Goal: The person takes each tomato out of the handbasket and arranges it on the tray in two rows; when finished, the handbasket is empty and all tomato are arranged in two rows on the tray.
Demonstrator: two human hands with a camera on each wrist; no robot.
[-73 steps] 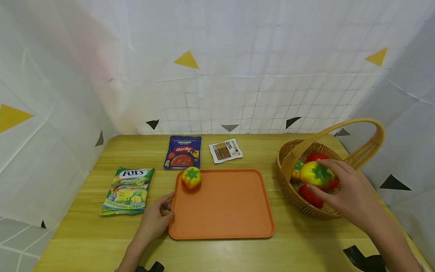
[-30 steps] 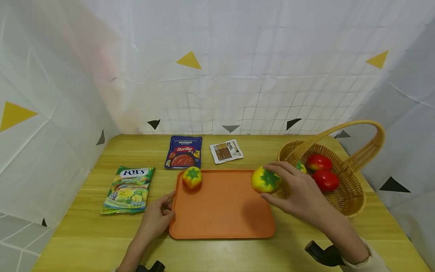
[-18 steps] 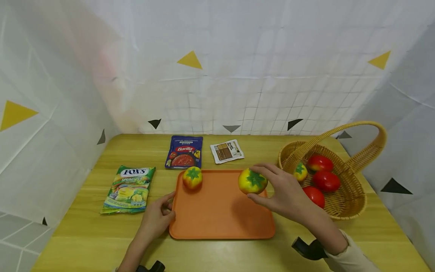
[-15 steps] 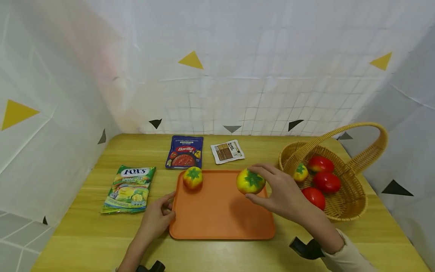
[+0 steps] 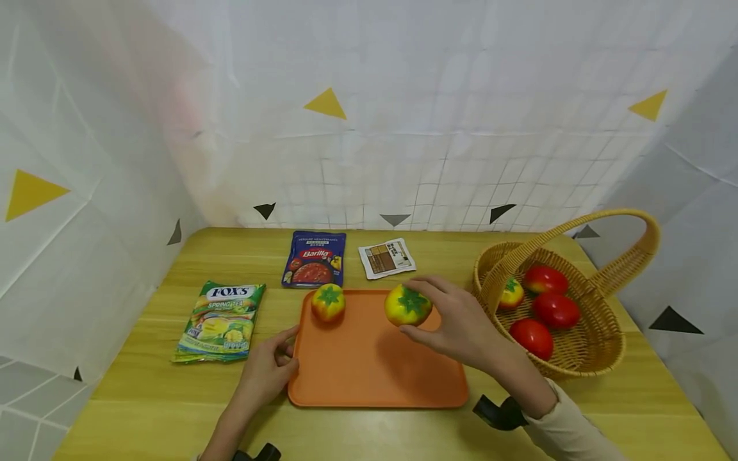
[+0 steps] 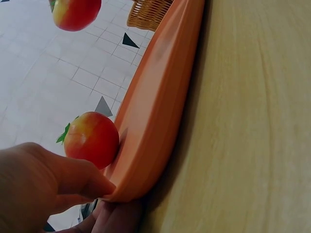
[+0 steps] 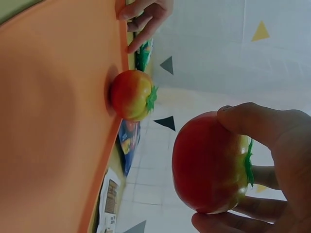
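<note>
The right hand (image 5: 458, 323) grasps a red-and-yellow tomato (image 5: 406, 306) above the orange tray (image 5: 369, 384), stem end up, roundish with no clear long axis; the left hand (image 5: 267, 370), well apart from it, pinches the tray's left rim, near a second tomato (image 5: 328, 304) in the far-left corner

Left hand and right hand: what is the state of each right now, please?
Left hand: closed, pinching the edge of the orange rectangular tray.
Right hand: closed, holding a round red-and-yellow fruit with green leafy top, above the tray.
</note>
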